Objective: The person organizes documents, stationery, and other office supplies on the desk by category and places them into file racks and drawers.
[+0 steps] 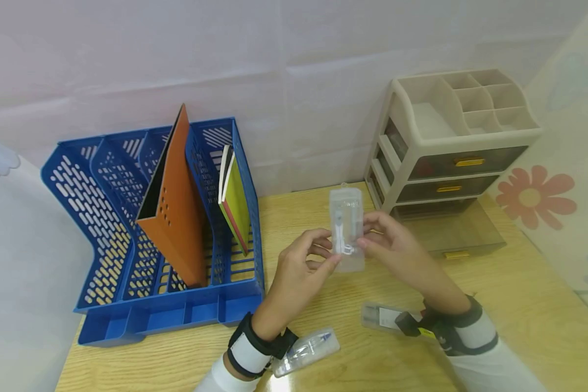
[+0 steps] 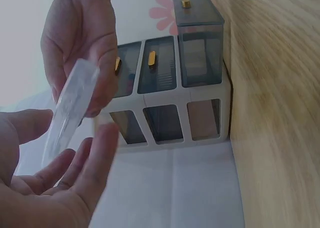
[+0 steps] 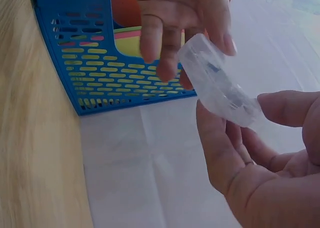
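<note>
Both hands hold a clear plastic case (image 1: 347,228) upright above the table, with slim white pieces visible inside. The left hand (image 1: 301,267) has its thumb and fingers at the case's left edge. On the other edge, the right hand (image 1: 397,245) pinches it between thumb and fingers. In the left wrist view the case (image 2: 72,105) appears edge-on between the two hands. The right wrist view shows the right thumb (image 3: 287,108) pressing one end of the case (image 3: 217,83). What exactly the white pieces are cannot be made out.
A clear case holding a blue-tipped item (image 1: 307,351) lies near the left wrist. Another case with a white label (image 1: 384,317) lies by the right wrist. A blue file rack (image 1: 169,310) with folders stands left; a beige drawer unit (image 1: 470,140) stands right, its bottom drawer (image 1: 451,231) pulled out.
</note>
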Demonstrator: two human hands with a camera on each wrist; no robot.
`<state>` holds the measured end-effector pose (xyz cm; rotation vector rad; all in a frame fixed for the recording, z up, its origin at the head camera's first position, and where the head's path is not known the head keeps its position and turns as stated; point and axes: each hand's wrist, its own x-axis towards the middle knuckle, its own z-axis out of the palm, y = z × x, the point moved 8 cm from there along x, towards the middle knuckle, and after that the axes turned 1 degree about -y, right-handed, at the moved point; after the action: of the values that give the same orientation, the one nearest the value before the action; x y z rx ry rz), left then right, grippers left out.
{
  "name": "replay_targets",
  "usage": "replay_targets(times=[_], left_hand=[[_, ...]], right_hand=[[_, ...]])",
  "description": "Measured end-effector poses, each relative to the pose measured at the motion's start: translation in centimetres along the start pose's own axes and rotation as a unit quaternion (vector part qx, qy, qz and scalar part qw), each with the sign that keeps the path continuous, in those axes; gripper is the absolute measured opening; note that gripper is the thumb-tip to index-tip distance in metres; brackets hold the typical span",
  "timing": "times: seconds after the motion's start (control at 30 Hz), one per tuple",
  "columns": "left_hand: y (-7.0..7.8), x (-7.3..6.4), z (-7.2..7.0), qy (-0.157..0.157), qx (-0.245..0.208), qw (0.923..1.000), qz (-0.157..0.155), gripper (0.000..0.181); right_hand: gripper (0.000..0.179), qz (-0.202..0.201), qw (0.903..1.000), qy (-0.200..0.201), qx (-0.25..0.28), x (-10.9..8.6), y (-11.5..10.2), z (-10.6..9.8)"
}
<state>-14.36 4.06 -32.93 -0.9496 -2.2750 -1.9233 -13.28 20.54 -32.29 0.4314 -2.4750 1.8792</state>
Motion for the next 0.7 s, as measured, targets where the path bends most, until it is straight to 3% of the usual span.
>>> replay_targets(times=[0.1,0.23,0.4,0.5,0.7], left_hand=[[0.3,0.1,-0.3,-0.002,0.029,0.9995,0.011,0.036],[0.9,0.2,-1.0,0.005,0.061,0.9977,0.029,0.034],[2.0,0.1,-1.6,0.002,0.124,0.9902,0.064,0.036],[2.6,0.0,-1.4,-0.022,0.183,0.9788,0.089,0.042],[3.0,-0.5,-0.7,-0.079,0.295,0.9443,0.124,0.054]], right_hand=[[0.032,-0.004,0.9987,0.019,-0.047,-0.1,0.0,-0.8],[0.035,0.022,0.9935,0.031,-0.107,-0.2,0.4,-2.1],[0.037,0.057,0.979,0.027,-0.194,-0.7,0.6,-4.1],[0.035,0.056,0.9675,0.033,-0.244,-1.1,0.2,-5.8],[0.031,0.067,0.9502,0.04,-0.302,-2.1,-0.1,-9.1]])
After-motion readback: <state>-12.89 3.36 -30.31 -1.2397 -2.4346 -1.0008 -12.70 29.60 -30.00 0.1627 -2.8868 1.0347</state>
